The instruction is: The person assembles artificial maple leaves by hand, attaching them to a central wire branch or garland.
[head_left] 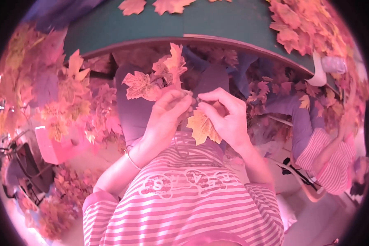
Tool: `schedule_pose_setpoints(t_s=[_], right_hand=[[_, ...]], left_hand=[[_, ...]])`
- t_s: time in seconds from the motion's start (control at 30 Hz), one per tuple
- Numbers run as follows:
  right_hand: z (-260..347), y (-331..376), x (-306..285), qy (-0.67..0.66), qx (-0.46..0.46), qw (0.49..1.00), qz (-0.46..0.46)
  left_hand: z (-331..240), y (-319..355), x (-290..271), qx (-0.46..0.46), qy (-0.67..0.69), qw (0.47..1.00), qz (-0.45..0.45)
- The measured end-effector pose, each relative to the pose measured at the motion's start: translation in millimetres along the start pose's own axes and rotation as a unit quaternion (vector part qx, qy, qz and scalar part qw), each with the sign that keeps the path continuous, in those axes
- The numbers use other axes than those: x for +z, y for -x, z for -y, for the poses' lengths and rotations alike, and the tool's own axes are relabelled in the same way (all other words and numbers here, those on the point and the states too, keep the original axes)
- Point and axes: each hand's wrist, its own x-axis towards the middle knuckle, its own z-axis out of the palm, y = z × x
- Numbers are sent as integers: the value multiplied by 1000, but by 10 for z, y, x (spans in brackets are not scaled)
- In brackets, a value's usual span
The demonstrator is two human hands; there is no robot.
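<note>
My left hand (168, 112) is closed in a pinch in front of my lap, its thumb and forefinger pressed together. From behind its fingers a maple leaf sprig (143, 87) with pinkish-orange, speckled leaves stands up and to the left. Close on its right, my right hand (230, 119) is also pinched, fingertips toward the left ones with a small gap between. A single yellow maple leaf (203, 126) hangs below the right fingers, partly covered by the thumb. The stems between the fingertips are too small to make out clearly.
Beyond my knees curves a green table (151, 30), with loose leaves and a leaf heap (303, 28) at its right. Leaf bunches (69, 106) crowd the left side, near a pink box (51, 143). A seated person (324, 156) in stripes is at the right.
</note>
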Motion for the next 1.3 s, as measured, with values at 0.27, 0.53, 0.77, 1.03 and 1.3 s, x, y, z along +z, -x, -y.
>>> schedule_pose_setpoints(t_s=[0.27,0.53,0.77,1.03,1.3], right_hand=[[-65,210,328,-44,43,997,-40],[-95,233,458,-44,51,995,-73],[-129,242,428,-10,68,996,-62],[-190,244,426,34,58,992,-109],[-33,129,472,-14,113,986,-122]], left_hand=[[155,55,-125,63,66,996,-5],[182,92,-50,106,29,994,-16],[317,44,-183,64,12,998,1],[303,-19,-97,-17,69,997,-2],[335,-79,-6,151,-27,987,-50]])
